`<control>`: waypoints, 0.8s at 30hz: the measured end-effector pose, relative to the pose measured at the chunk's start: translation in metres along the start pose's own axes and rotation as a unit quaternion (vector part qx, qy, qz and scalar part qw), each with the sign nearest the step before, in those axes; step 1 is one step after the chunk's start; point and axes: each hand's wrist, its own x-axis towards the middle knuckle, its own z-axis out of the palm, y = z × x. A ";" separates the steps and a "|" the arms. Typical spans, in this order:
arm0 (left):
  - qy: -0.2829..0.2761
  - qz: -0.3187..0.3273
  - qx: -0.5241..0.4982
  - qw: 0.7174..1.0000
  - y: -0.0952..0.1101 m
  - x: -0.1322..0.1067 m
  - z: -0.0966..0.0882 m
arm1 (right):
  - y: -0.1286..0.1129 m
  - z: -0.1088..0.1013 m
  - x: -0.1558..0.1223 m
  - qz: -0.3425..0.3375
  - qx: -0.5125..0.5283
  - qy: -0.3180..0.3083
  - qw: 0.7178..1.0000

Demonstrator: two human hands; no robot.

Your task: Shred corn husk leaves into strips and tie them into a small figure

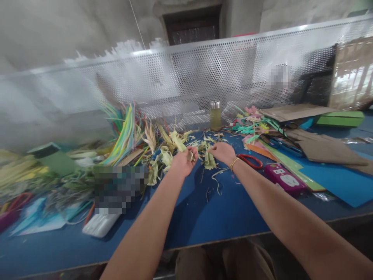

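Observation:
Above the blue tabletop (215,217), my left hand (185,160) is closed with its fingers curled round a pale green strip that looks like corn husk (178,140). My right hand (223,153), with a thin gold bangle at the wrist, is closed in a pinch at the top of another husk piece (209,161) that hangs below its fingertips. Its fingertips are partly hidden and slightly blurred. More curled husks (166,157) lie just left of my left hand, and a thin torn strip (216,182) lies below the right one.
A glass jar (215,116) stands behind the scraps. Left are colourful strips (125,134) and a white device (101,222). Red-handled scissors (251,161), a purple case (284,179), and blue sheets (335,182) are on the right. A perforated metal panel (186,77) runs along the back.

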 end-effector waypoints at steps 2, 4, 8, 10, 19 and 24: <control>-0.011 -0.023 -0.017 1.000 0.001 0.001 -0.001 | -0.007 0.005 -0.004 -0.003 -0.075 -0.025 0.997; -0.028 -0.033 -0.022 0.999 0.002 0.001 -0.002 | -0.010 0.003 -0.005 -0.014 -0.061 -0.024 0.998; -0.039 -0.006 -0.010 0.999 0.003 -0.002 -0.003 | -0.008 -0.006 -0.004 -0.013 0.004 0.006 1.000; -0.046 0.003 -0.001 0.999 0.003 -0.003 -0.003 | -0.006 -0.005 -0.005 -0.003 -0.035 0.014 0.999; -0.033 0.018 0.012 0.999 0.003 0.000 -0.004 | -0.012 0.009 -0.003 -0.063 0.113 0.057 0.990; -0.024 0.027 0.002 0.999 0.003 -0.001 -0.002 | -0.011 -0.003 0.001 -0.040 0.431 0.004 0.901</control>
